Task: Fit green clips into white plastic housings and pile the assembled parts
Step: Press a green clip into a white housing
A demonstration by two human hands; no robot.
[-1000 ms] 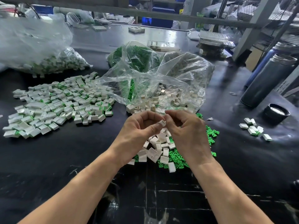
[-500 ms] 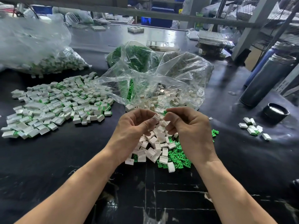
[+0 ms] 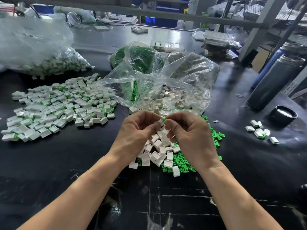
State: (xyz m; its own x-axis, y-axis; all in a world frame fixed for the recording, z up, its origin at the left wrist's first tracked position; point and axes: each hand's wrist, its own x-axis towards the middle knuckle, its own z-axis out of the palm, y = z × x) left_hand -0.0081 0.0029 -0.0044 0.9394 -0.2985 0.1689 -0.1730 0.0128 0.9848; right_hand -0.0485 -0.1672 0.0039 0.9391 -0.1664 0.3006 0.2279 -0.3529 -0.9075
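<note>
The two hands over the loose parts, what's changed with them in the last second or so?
The left hand keeps pinching a white housing. A green clip now shows at the right hand's fingertips, meeting the housing; a second ago no green showed there. Both hands have risen slightly toward the clear bag. The assembled pile on the left and the loose parts beneath look unchanged.

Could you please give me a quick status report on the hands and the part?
Left hand pinching white housing. Right hand pushing green clip into it. Nothing blocking.
</note>
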